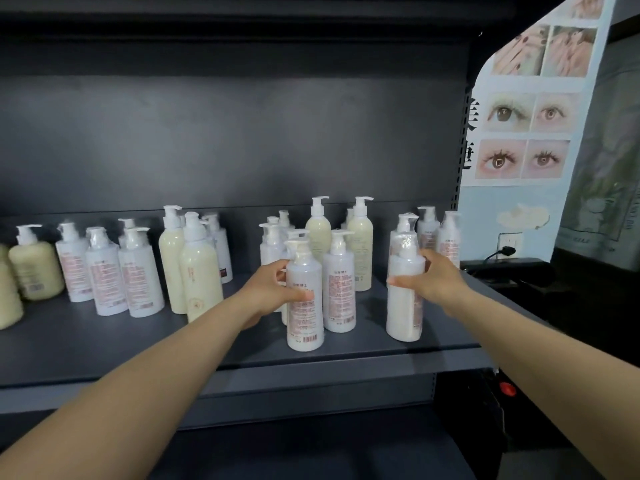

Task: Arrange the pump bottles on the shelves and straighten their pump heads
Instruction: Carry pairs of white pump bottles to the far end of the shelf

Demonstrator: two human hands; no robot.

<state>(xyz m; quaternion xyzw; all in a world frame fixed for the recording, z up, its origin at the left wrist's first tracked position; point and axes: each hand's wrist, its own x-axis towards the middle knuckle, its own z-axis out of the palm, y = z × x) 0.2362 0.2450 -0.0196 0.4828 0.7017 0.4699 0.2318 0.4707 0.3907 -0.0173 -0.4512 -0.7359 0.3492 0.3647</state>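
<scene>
Head view: left hand (268,289) grips a white pump bottle (304,299) near the front edge of the dark shelf (138,344), fingers (301,295) wrapped narrow around its label, about 6 o'clock of the middle cluster. Right hand (438,277) holds a second white bottle (405,292) at 3 o'clock of the first; thumb across its front, remaining digits hidden behind, so grip width unclear. Both bottles upright, bases on shelf. More white and cream bottles (201,268) at 9 o'clock. Eye-photo poster (526,133) at 2 o'clock.
</scene>
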